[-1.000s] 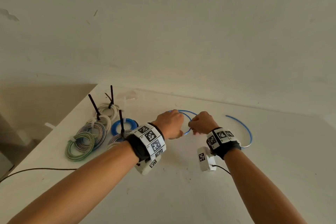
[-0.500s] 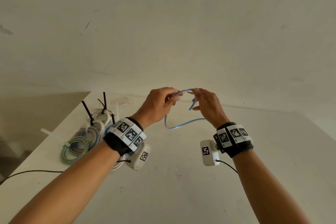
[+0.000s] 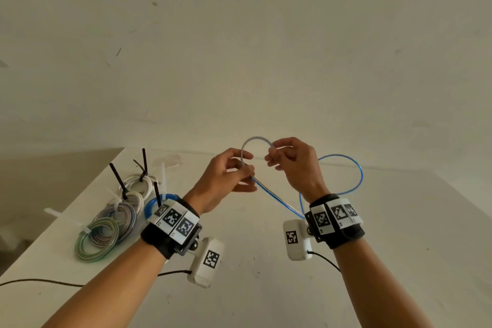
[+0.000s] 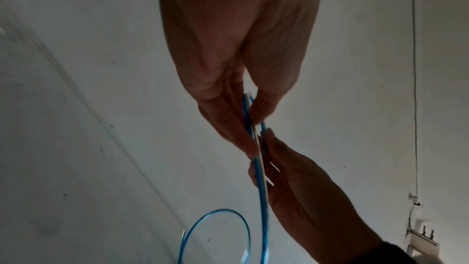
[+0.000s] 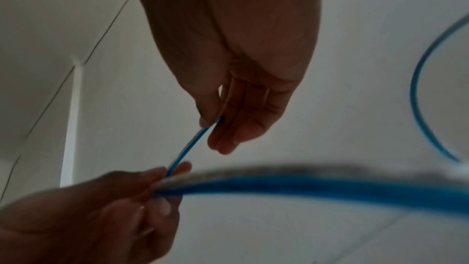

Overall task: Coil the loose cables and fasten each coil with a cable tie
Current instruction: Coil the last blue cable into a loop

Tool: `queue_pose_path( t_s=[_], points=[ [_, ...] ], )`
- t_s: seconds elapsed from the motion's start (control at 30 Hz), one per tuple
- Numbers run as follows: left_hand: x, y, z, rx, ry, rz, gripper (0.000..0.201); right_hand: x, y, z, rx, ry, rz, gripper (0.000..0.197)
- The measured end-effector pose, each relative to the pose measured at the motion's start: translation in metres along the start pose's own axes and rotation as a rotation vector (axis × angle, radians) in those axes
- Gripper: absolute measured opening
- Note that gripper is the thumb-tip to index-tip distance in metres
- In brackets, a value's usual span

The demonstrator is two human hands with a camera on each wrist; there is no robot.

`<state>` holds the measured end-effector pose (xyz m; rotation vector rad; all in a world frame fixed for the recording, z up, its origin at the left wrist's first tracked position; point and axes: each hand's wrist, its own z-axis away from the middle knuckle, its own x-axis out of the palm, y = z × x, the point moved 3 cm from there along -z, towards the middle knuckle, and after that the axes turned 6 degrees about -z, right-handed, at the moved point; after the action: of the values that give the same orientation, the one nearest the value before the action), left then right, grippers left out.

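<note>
A loose blue cable [image 3: 360, 171] hangs in the air above the white table [image 3: 266, 287], held by both hands. My left hand [image 3: 243, 168] pinches two crossing strands of it, and my right hand [image 3: 273, 150] pinches it a short way along. Between the hands the cable arches up in a small loop [image 3: 257, 138]. From the left hand one strand runs down to the right wrist, and a wide loop swings out behind the right hand. The left wrist view shows the blue cable [image 4: 262, 198] between thumb and fingers. In the right wrist view the blue cable [image 5: 189, 149] spans both hands.
Several finished coils [image 3: 117, 218] lie at the table's left end, white, striped, green and blue, each bound with a black or white cable tie [image 3: 117, 178] that sticks up. A thin black wire [image 3: 40, 281] crosses the front left of the table. A plain wall stands behind.
Both hands lifted the blue cable off the table and rose. They now hold a small arch between them, and a wide loop has swung out to the right.
</note>
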<state>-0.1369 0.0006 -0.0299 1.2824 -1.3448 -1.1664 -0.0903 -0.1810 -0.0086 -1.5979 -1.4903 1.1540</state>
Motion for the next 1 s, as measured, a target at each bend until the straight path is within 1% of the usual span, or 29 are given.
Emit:
queue_pose_path(
  t_s=[0.03,0.07,0.1,0.13,0.2,0.23,0.27,0.33,0.4,0.43,0.47,0.5,0.53,0.57,0.6,0.63,0.67,0.7,0.73,0.77,0.8,0.83,0.9,0.93,0.97,1.0],
  points=[
    [0.000,-0.003,0.000,0.008,-0.033,-0.022,0.020,0.002,0.006,-0.001,-0.001,-0.008,0.040,0.005],
    [-0.002,-0.005,-0.001,0.039,-0.036,-0.071,0.019,0.002,0.011,-0.002,-0.011,0.003,0.073,0.004],
    [-0.004,-0.007,-0.003,0.096,-0.008,-0.157,0.017,0.000,0.015,-0.003,-0.031,0.023,0.119,0.004],
    [-0.006,-0.008,-0.005,0.172,0.038,-0.275,0.018,-0.002,0.018,-0.004,-0.057,0.040,0.179,0.008],
    [-0.007,-0.009,-0.008,0.359,0.135,-0.529,0.025,-0.007,0.020,-0.004,-0.092,0.038,0.305,0.025],
    [-0.005,-0.008,-0.009,0.442,0.169,-0.601,0.027,-0.008,0.019,-0.004,-0.078,0.004,0.312,0.032],
    [-0.004,-0.007,-0.010,0.498,0.196,-0.612,0.027,-0.009,0.018,-0.004,-0.036,-0.047,0.284,0.034],
    [-0.007,-0.005,-0.014,0.556,0.218,-0.558,0.027,-0.008,0.016,-0.002,0.073,-0.133,0.192,0.035],
    [-0.007,-0.002,-0.016,0.584,0.177,-0.610,0.035,-0.008,0.019,-0.001,0.152,-0.169,0.103,0.037],
    [-0.005,-0.001,-0.016,0.582,0.126,-0.629,0.039,-0.007,0.021,-0.001,0.153,-0.163,0.093,0.035],
    [-0.002,0.001,-0.015,0.566,0.067,-0.616,0.041,-0.007,0.021,-0.001,0.120,-0.138,0.123,0.031],
    [0.000,0.002,-0.013,0.526,0.016,-0.570,0.042,-0.008,0.022,-0.001,0.048,-0.102,0.184,0.029],
    [0.002,0.004,-0.011,0.476,-0.018,-0.511,0.042,-0.008,0.021,-0.001,-0.051,-0.081,0.253,0.035],
    [0.002,0.005,-0.010,0.427,-0.043,-0.457,0.038,-0.006,0.018,0.000,-0.160,-0.095,0.321,0.049],
    [0.003,0.007,-0.008,0.394,-0.066,-0.419,0.030,-0.002,0.017,-0.001,-0.238,-0.149,0.392,0.065],
    [0.005,0.009,-0.006,0.379,-0.092,-0.401,0.022,0.003,0.018,-0.002,-0.271,-0.221,0.468,0.073],
    [0.007,0.012,-0.005,0.379,-0.116,-0.394,0.019,0.008,0.018,-0.003,-0.273,-0.287,0.518,0.070],
    [0.008,0.013,-0.003,0.384,-0.127,-0.383,0.021,0.014,0.019,-0.005,-0.273,-0.317,0.539,0.057],
    [0.007,0.014,-0.003,0.389,-0.115,-0.362,0.026,0.017,0.019,-0.007,-0.284,-0.309,0.537,0.036],
    [0.005,0.014,-0.004,0.380,-0.074,-0.327,0.031,0.018,0.018,-0.009,-0.298,-0.278,0.518,0.020],
    [0.001,0.013,-0.005,0.359,-0.018,-0.279,0.037,0.018,0.017,-0.010,-0.313,-0.236,0.495,0.014],
    [-0.003,0.013,-0.007,0.327,0.026,-0.210,0.041,0.019,0.016,-0.012,-0.322,-0.201,0.466,0.012],
    [-0.009,0.012,-0.011,0.265,0.042,-0.056,0.047,0.023,0.011,-0.010,-0.304,-0.179,0.410,0.009],
    [-0.010,0.014,-0.013,0.257,0.047,0.009,0.050,0.028,0.008,-0.008,-0.277,-0.180,0.392,0.014],
    [-0.010,0.016,-0.015,0.260,0.077,0.070,0.051,0.033,0.005,-0.005,-0.215,-0.169,0.395,0.024],
    [-0.011,0.018,-0.016,0.267,0.137,0.137,0.051,0.036,0.004,-0.001,-0.112,-0.142,0.415,0.040]
  ],
)
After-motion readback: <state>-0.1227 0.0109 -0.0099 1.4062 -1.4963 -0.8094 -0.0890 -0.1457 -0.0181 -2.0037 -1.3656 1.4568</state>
